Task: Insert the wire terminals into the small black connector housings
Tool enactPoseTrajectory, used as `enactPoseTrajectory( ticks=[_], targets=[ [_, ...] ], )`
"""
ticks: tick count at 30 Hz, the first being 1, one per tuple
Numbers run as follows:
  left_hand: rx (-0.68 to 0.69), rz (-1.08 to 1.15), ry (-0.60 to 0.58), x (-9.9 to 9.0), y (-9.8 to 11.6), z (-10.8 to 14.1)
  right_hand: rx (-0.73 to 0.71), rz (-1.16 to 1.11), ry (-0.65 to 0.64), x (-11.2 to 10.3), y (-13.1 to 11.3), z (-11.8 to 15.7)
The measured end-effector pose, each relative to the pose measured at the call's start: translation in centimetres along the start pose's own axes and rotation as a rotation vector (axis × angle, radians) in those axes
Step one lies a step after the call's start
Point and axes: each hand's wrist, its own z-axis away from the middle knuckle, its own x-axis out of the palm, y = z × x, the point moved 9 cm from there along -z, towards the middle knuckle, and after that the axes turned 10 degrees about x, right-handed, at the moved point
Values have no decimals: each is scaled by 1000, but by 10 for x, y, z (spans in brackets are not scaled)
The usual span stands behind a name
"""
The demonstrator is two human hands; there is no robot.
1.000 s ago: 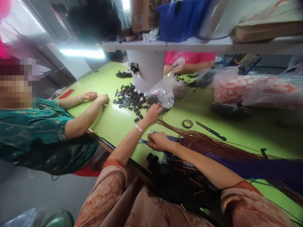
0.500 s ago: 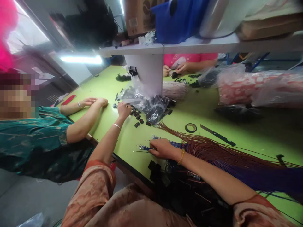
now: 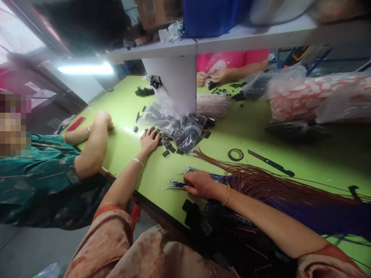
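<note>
My left hand (image 3: 149, 140) lies on the near edge of a heap of small black plastic housings (image 3: 168, 145), its fingers spread over some of them. Whether a piece is under the fingertips I cannot make out. My right hand (image 3: 199, 183) is closed around a bundle of blue wires (image 3: 175, 184), whose metal-tipped ends stick out to the left. More blue wires run on behind that hand beneath brown wires (image 3: 252, 173). A clear plastic bag (image 3: 188, 133) with dark pieces inside rests against the heap.
A tape roll (image 3: 235, 155) and a dark-handled blade (image 3: 271, 163) lie beyond the wires. A shelf (image 3: 255, 34) on a white upright (image 3: 174, 83) crosses overhead. Co-workers sit at left, in a green sleeve (image 3: 43, 162), and opposite, in a pink shirt (image 3: 232, 61). Dark parts (image 3: 226, 235) lie close to me.
My left hand has spread its fingers over the housings. The left co-worker's arms have shifted left, leaving one small piece on the table. My right hand keeps its hold; the camera has shifted slightly.
</note>
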Motion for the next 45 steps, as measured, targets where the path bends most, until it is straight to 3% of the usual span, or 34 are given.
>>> enactPoseTrajectory(
  ticks=[6,11,14,17,23,26,30,33,36,40,45],
  targets=[
    [69,133,46,5,29,63,11,19,9,-2,-3,3],
    [213,201,306,-30,55,108,4,48,31,-3,-5,5],
    [339,209,225,-27,77,137,-13,68,44,-2,-5,5],
    [343,141,121,-14,88,157,-27,98,44,0,-6,5],
    [370,88,109,-7,96,163,-44,235,25,5,-11,4],
    [275,147,99,-9,86,162,-48,283,19,6,-14,4],
    [126,417,203,-19,68,169,-49,298,29,2,-13,7],
    [7,786,279,-19,52,178,-56,246,72,-4,-13,9],
    [-148,1193,306,-10,44,188,-72,42,126,-11,-11,9],
    [-279,1580,208,4,59,203,-78,-389,147,-16,-5,7],
    [-334,1811,75,20,96,219,-61,-709,110,-19,-2,10]
  ],
)
